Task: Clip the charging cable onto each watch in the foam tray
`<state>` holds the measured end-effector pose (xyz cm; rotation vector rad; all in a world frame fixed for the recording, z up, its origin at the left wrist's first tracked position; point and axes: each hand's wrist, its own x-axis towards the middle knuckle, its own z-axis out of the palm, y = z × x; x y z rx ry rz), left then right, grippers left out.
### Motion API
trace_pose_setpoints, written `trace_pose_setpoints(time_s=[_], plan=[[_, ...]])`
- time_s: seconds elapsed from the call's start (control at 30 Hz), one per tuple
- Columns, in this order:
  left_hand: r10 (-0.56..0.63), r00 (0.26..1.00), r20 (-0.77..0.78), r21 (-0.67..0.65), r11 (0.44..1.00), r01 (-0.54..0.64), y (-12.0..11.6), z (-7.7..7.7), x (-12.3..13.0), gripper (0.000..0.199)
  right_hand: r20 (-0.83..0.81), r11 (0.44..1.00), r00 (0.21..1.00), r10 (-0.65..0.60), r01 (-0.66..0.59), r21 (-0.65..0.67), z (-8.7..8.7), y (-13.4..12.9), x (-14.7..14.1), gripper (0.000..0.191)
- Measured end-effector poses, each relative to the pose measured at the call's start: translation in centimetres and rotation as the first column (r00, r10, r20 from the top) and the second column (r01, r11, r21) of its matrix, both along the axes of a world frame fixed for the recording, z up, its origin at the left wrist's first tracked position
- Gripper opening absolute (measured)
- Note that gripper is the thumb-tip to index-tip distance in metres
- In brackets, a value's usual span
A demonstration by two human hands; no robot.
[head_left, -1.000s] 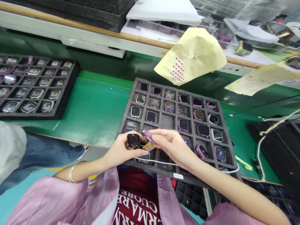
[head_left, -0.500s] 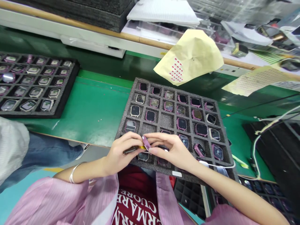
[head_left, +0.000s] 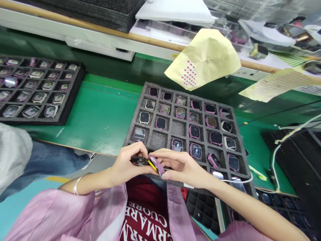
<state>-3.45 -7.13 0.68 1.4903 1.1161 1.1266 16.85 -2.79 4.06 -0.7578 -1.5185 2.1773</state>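
My left hand (head_left: 129, 163) is closed on a small dark part (head_left: 139, 161) with pale markings on its face. My right hand (head_left: 179, 164) pinches a purple watch case (head_left: 156, 164), tilted on edge. Between the two parts shows a yellow strip (head_left: 152, 164); whether it joins them I cannot tell. Both hands are over the near edge of a grey foam tray (head_left: 178, 128), whose compartments hold several square watches, mostly purple-framed. Just beyond my right fingers lies a watch with a lit screen (head_left: 177, 144). The tray's nearest compartments are partly hidden by my hands.
At the left of the green bench (head_left: 107, 110) lies another foam tray (head_left: 72, 100) of watches, beside a person's leg (head_left: 55, 155). A white cable (head_left: 273, 164) crosses on the right. Yellow paper (head_left: 210, 58) hangs from the shelf edge.
Both hands have come slightly nearer my body with the parts. The purple case has turned to show more of its side, and more of the dark part and yellow strip is visible.
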Motion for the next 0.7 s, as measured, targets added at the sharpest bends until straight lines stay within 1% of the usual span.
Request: trace_pose_setpoints(time_s=[0.07,0.17,0.27,0.4,0.5,0.53,0.6,0.67,0.7], plan=[[-0.024,0.999,0.028,-0.097,0.995,0.026,0.0,-0.1,0.0,0.039,-0.018,0.998,1.0,0.008,-0.007,0.058,0.1,-0.1,0.1,0.046],[-0.042,0.996,0.076,-0.2,0.978,0.056,0.0,0.0,0.1,0.046,0.004,0.991,0.997,0.074,-0.074,0.109,0.1,0.0,0.4,0.047],[-0.117,0.98,0.161,-0.293,0.942,0.16,0.3,0.1,0.1,0.057,0.027,0.978,0.991,0.13,-0.133,0.159,0.4,0.1,0.6,0.049],[-0.181,0.949,0.26,-0.338,0.903,0.265,0.4,0.1,0.1,0.065,0.011,0.951,0.991,0.132,-0.13,0.279,0.6,0.2,0.6,0.05],[-0.22,0.936,0.276,-0.351,0.883,0.311,0.4,0.1,0.4,0.065,0.008,0.929,0.984,0.175,-0.168,0.329,0.0,0.0,0.6,0.052],[-0.21,0.942,0.261,-0.346,0.891,0.295,0.5,0.1,0.5,0.063,0.016,0.935,0.986,0.164,-0.16,0.316,-0.4,-0.1,0.5,0.052],[-0.147,0.967,0.208,-0.308,0.929,0.207,0.6,0.3,0.9,0.058,0.012,0.969,0.998,0.055,-0.056,0.241,-1.4,-0.5,0.3,0.049],[-0.074,0.983,0.165,-0.256,0.96,0.116,0.8,0.6,1.2,0.054,-0.02,0.992,0.998,-0.053,0.055,0.11,-2.3,-0.7,0.0,0.045],[-0.06,0.985,0.162,-0.24,0.966,0.098,0.9,0.8,1.4,0.053,-0.047,0.997,0.997,-0.069,0.071,0.04,-2.5,-0.7,-0.1,0.045]])
